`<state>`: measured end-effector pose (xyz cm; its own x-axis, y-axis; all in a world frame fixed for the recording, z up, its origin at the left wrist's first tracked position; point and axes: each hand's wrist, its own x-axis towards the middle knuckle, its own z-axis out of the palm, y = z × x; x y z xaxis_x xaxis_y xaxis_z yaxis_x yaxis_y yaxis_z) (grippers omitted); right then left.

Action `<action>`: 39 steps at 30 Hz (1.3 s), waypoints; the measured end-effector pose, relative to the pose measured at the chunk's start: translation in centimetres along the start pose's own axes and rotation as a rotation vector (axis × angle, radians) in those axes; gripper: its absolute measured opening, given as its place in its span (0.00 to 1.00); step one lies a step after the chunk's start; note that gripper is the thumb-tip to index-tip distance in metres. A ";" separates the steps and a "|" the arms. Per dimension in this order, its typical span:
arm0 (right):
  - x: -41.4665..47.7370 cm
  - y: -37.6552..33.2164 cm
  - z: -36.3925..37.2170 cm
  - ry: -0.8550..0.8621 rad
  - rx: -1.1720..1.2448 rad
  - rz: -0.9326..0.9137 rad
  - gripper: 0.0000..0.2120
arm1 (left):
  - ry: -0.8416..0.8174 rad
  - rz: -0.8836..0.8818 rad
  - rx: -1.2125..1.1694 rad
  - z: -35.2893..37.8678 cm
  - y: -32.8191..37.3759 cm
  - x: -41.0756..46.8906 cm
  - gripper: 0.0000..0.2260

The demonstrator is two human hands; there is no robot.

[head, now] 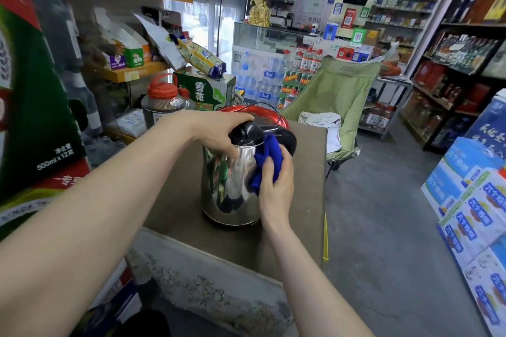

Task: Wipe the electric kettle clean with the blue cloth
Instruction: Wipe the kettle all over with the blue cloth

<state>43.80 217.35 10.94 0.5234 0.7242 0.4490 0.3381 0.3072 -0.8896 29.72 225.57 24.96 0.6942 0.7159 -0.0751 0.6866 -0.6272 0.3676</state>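
Note:
A shiny steel electric kettle (228, 189) with a black lid and black handle stands upright on a brown table top (304, 200). My left hand (219, 133) grips the kettle's top at the lid, fingers curled over its rim. My right hand (276, 186) holds a bunched blue cloth (267, 163) and presses it against the kettle's right side, just below the handle. Part of the cloth is hidden under my fingers.
A red-rimmed pot (269, 115) sits just behind the kettle. A dark jar with a red cap (163, 102) and a green carton (208, 90) stand to the left. A green folding chair (336, 107) is beyond the table. Stacked boxes (473, 216) line the right aisle.

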 end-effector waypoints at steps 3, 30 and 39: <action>-3.1 3.1 0.1 0.053 0.001 0.165 0.18 | 0.133 0.001 0.000 1.8 -0.1 0.0 0.41; 1.9 0.4 -5.9 -0.118 0.274 0.361 0.09 | 0.232 0.067 0.163 0.9 -2.0 -0.9 0.36; -5.8 4.1 -2.6 -0.203 -0.201 0.217 0.12 | 0.894 -0.215 -0.243 10.7 4.3 -3.8 0.21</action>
<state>44.17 212.83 4.95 0.4410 0.8732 0.2075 0.3934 0.0197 -0.9192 32.32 216.85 16.87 0.0664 0.8414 0.5363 0.6470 -0.4454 0.6188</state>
